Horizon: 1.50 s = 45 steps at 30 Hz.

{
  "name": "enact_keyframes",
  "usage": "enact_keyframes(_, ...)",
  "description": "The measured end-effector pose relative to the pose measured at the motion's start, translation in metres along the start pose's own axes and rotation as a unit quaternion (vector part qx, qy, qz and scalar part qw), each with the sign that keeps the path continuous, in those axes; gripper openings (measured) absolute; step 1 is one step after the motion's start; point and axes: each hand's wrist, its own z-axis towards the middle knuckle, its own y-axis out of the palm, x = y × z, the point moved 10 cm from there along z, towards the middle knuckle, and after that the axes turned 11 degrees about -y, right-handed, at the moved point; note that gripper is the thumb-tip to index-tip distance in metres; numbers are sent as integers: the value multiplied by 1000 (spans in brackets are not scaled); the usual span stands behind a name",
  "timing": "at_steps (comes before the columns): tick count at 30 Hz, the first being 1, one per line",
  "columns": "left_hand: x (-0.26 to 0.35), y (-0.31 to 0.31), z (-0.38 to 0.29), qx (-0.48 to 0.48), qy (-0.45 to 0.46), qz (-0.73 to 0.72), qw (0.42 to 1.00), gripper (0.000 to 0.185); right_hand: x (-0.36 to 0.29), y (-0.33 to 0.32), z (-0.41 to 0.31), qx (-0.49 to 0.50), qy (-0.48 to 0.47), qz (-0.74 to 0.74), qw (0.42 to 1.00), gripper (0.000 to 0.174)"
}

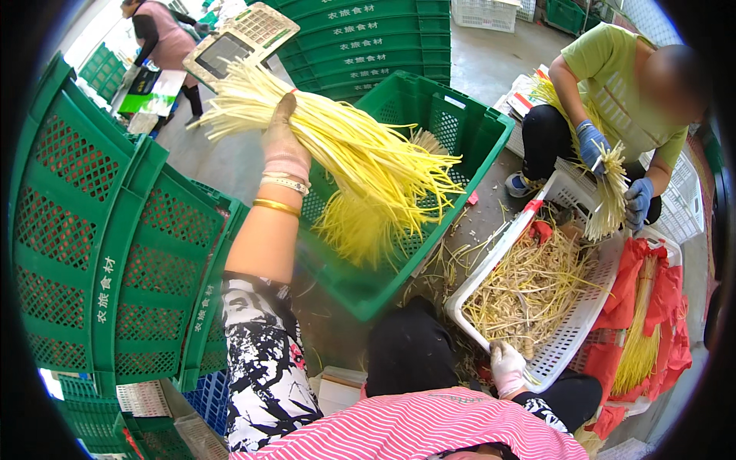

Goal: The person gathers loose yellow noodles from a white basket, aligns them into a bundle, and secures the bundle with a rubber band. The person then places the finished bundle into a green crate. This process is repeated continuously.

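Note:
My left hand (287, 135), in a soiled glove, is closed around a large bundle of yellow chives (356, 144), tied with a red band. The bundle is held up over a green plastic crate (483, 167), its pale ends to the left and yellow tips to the right. More yellow chives (362, 230) are in the crate below. My right hand (507, 368), in a white glove, rests at the near rim of a white plastic basket (460, 322) of loose stalks and trimmings (523, 287); its fingers are partly hidden.
Stacked green crates (103, 230) stand at left, others (368, 46) behind. A digital scale (241, 46) is at top left. A co-worker's blue-gloved hands (592, 146) hold a pale-ended bundle (609, 195) at right, above red-wrapped chives (638, 339). Another person (161, 34) is farther back.

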Motion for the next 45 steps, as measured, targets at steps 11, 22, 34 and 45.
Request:
enact_keyframes(11, -6, 16, -42, -61, -53, -29, 996, 39, 23, 15, 7, -53, 64, 66, 994, 21)
enact_keyframes(22, -72, 67, -136, -194, -142, -54, 969, 50, -242, -192, 40, 286, -405, 92, 864, 17)
enact_keyframes(34, -122, 70, -218, -185, -128, -39, 973, 52, -159, -177, 39, 179, -193, 362, 894, 15)
enact_keyframes(45, -161, 74, -260, -240, -155, -50, 957, 62, -118, -179, 7, 140, -116, 397, 900, 22)
